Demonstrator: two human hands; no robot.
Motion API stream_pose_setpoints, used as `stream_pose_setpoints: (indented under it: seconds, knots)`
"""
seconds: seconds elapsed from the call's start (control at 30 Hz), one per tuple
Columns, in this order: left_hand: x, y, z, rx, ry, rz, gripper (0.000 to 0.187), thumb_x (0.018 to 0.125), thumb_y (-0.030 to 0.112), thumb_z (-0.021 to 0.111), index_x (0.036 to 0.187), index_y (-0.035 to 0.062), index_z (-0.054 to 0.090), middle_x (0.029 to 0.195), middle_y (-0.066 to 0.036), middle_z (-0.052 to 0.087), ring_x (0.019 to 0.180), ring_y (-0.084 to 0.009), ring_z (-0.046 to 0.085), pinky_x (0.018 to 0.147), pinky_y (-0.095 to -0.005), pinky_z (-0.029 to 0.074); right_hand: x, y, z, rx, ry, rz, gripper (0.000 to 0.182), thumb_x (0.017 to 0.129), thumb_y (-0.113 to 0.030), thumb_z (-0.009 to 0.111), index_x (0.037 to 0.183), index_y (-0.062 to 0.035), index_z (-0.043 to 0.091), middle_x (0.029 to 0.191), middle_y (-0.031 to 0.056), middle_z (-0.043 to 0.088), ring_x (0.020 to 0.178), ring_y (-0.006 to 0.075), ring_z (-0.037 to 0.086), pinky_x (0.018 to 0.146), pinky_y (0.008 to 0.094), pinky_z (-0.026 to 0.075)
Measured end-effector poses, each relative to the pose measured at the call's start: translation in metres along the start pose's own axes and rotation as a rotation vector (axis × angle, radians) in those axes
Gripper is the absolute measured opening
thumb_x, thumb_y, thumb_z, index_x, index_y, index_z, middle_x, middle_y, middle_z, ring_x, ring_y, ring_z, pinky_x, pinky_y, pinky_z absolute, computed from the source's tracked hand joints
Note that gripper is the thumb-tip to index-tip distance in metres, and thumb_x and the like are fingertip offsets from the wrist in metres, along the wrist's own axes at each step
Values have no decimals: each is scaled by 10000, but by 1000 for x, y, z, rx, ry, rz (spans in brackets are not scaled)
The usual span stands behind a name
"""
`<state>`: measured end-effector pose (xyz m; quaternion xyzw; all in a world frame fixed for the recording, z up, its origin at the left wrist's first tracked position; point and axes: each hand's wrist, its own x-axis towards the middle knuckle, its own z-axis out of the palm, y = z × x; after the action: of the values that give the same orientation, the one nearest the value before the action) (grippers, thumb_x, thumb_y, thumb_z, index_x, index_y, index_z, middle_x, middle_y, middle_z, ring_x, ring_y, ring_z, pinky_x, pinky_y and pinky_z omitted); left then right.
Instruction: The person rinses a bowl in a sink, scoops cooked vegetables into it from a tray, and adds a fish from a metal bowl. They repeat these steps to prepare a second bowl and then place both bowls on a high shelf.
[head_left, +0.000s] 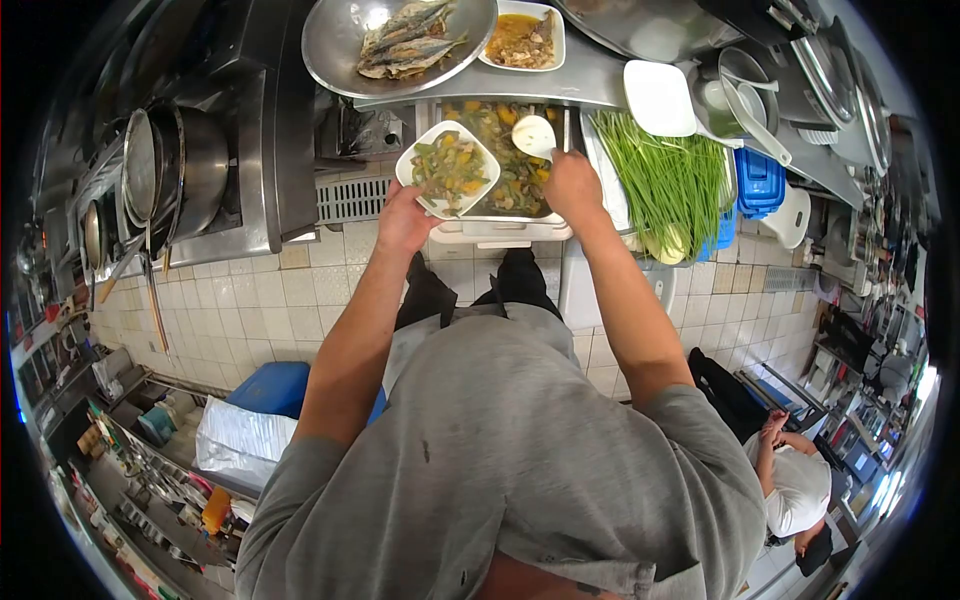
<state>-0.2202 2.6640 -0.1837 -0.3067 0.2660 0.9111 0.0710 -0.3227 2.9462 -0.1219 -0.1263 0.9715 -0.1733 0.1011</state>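
A square white bowl (447,168) of vegetable stew with orange and green pieces is held by its near left edge in my left hand (404,218). My right hand (575,187) is closed round the handle of a white ladle (534,136), whose round head is over the tray. Beneath both, a deep rectangular tray (490,229) holds more of the same stew. The bowl is above the tray's left part. Long green stalks (655,175) lie in a tray just right of my right hand.
Cooked fish (408,45) lies in a metal bowl (322,62). Beside it are a white dish of brown food (520,42) and an empty white plate (659,98). Pots (200,165) are at the left, a blue container (760,183) at the right. Another person (798,485) stands at lower right.
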Motion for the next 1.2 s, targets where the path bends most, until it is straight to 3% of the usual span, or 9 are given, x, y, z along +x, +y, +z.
stream_pose_setpoints:
  seconds: [0.07, 0.2, 0.43, 0.57, 0.63, 0.7, 0.93, 1.1, 1.2]
  knots:
    - [-3, 3, 0, 11, 9, -10, 460, 960, 22, 537, 1395, 148, 463, 1416, -162, 544, 1283, -401, 577, 934, -705, 538, 17, 6, 14, -121, -225, 194, 261, 843, -79, 672, 1065, 35, 748, 1061, 252, 737, 1033, 397, 722, 917, 472, 584]
    - [-20, 14, 7, 89, 15, -10, 530, 962, 38, 532, 1464, 149, 406, 1473, -147, 506, 1329, -383, 556, 1006, -665, 523, 44, -2, 34, -36, -315, 380, 221, 924, -110, 622, 1051, 4, 763, 1146, 247, 736, 1121, 371, 714, 956, 434, 583]
    - [-26, 22, -4, 80, 52, 3, 534, 957, 27, 496, 1468, 171, 432, 1459, -126, 522, 1304, -363, 576, 959, -645, 558, 46, 5, 50, 1, -269, 325, 288, 858, -127, 693, 1106, 11, 743, 1134, 249, 734, 1083, 375, 717, 953, 432, 581]
    - [-26, 24, -6, 79, 27, 11, 536, 955, 32, 501, 1467, 176, 434, 1449, -124, 528, 1309, -359, 570, 963, -640, 557, 20, 21, 60, 178, -39, 227, 312, 824, -91, 690, 1112, 20, 734, 1116, 256, 729, 1044, 396, 707, 940, 448, 572]
    - [-26, 26, -3, 130, -33, 4, 545, 973, 40, 493, 1501, 128, 388, 1508, -145, 485, 1375, -370, 522, 1060, -641, 500, 12, 28, 61, 257, 57, 185, 312, 825, -77, 680, 1115, 23, 732, 1111, 263, 726, 1037, 403, 702, 937, 454, 568]
    - [-24, 23, -3, 121, -31, 9, 544, 975, 42, 488, 1503, 123, 386, 1511, -146, 484, 1375, -373, 522, 1059, -643, 499, 3, 26, 54, 322, 132, 110, 309, 839, -54, 646, 1123, 28, 734, 1098, 279, 719, 1015, 419, 700, 939, 452, 562]
    - [-17, 15, 3, 103, -53, -9, 546, 971, 47, 484, 1504, 118, 386, 1518, -155, 478, 1380, -383, 516, 1046, -648, 510, -21, 18, 23, 379, 130, 100, 332, 853, -51, 607, 1154, 10, 734, 1106, 269, 720, 1010, 419, 702, 937, 464, 559]
    - [-16, 9, -4, 110, -6, -13, 558, 966, 40, 484, 1507, 136, 386, 1518, -154, 475, 1372, -388, 523, 1044, -655, 512, -28, 11, 18, 113, -27, -62, 283, 831, -62, 602, 1070, -15, 745, 1056, 253, 720, 984, 416, 709, 897, 484, 573]
    - [-20, 11, -9, 106, -7, 2, 564, 963, 42, 495, 1507, 142, 386, 1514, -152, 476, 1364, -393, 530, 1045, -660, 511, -8, 14, 26, 29, -84, 123, 229, 859, -67, 595, 1011, 8, 748, 1047, 241, 728, 997, 409, 720, 889, 480, 587]
